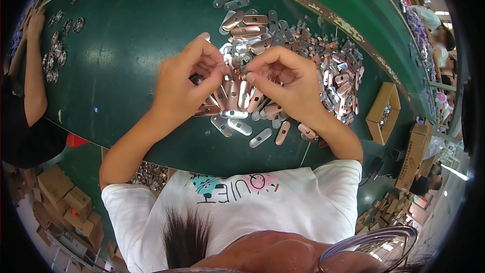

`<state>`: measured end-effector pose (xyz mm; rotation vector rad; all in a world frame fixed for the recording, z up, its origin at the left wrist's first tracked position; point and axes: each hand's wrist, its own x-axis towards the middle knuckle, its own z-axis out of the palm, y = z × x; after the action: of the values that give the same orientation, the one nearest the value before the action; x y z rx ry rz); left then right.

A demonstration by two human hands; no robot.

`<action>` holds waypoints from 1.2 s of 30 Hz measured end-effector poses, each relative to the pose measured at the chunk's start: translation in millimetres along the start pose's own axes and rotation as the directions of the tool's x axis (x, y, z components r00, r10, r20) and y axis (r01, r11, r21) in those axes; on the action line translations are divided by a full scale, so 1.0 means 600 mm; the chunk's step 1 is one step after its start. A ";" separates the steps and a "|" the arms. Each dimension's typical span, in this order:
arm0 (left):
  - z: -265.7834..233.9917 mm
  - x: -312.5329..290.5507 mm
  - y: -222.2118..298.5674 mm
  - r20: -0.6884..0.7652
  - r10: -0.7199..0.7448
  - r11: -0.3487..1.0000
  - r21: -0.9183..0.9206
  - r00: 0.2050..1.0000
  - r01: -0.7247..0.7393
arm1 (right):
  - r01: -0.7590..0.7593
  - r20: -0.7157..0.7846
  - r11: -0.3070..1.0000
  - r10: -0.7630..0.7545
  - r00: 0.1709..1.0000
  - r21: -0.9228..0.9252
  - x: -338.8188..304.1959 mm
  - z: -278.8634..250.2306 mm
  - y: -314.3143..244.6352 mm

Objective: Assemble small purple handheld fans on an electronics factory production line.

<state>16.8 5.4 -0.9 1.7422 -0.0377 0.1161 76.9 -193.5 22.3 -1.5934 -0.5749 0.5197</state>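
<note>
The wearer's two bare hands met above a heap of oblong metal plates [244, 96], copper-coloured and silver, which spread from twelve toward two o'clock on the green desk [121, 83]. The left hand [183, 82] hung at ten o'clock, on the heap's nine o'clock side, its grip drawn to a point with thumb and forefinger tips close together; whether a small part sat between them could not be told. The right hand [290, 82], between one and two o'clock, pointed its fingertips back toward the left ones, just apart from them. Its grip was narrowed likewise, and what it pinched, if anything, was too small to make out. Many of the plates had a dark square hole. A loose silver plate [260, 138] and a copper-coloured plate [283, 133] lay side by side at the heap's lower edge, toward six o'clock. An open carton [376, 129] with small shiny parts inside stood at three o'clock. Shiny ring-shaped pieces [61, 58] lay scattered at ten o'clock, near a co-worker's arm [34, 83]. Stacked cardboard boxes [55, 184] stood at eight o'clock, beyond the desk.
</note>
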 end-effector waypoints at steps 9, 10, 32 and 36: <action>0.010 -0.008 -0.003 0.335 -0.271 0.833 -0.389 0.902 0.395 | 0.036 -0.079 0.985 -0.023 0.997 0.167 0.002 0.008 0.017; 0.011 -0.009 -0.001 0.337 -0.273 0.831 -0.389 0.901 0.397 | 0.054 -0.072 0.986 -0.043 0.996 0.159 0.003 0.008 0.019; 0.019 -0.009 -0.003 0.069 -0.054 0.920 -0.383 0.996 0.076 | 0.175 -0.033 0.960 -0.186 0.982 -0.220 0.003 0.005 0.016; 0.006 -0.012 0.013 0.240 -0.246 0.841 -0.428 0.939 0.330 | 0.358 -0.017 0.856 -0.392 0.920 -0.373 0.002 0.012 0.008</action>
<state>9.0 0.1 5.1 1.2533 0.0656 -0.2557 73.5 -187.5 17.0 -1.7821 -0.9296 0.0401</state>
